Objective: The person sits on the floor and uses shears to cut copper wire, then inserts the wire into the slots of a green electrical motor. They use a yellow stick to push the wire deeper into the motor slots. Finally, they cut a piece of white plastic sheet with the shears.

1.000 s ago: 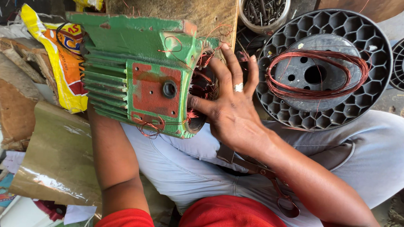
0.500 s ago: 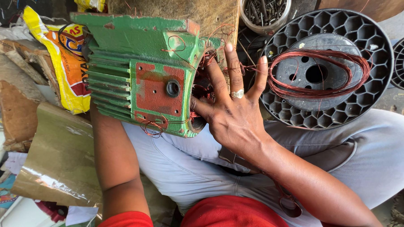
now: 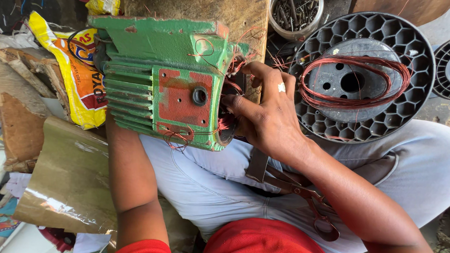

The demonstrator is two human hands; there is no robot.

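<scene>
One green motor housing (image 3: 172,80) lies on its side across the person's lap, open end toward the right hand (image 3: 270,118). That hand's fingers curl into the opening among copper windings (image 3: 230,124). Left hand hidden behind housing; its grip cannot be told. Right of the housing: black spool (image 3: 379,122) carrying a loop of copper wire (image 3: 353,81). Scissors (image 3: 302,194) rest below housing, on thigh.
</scene>
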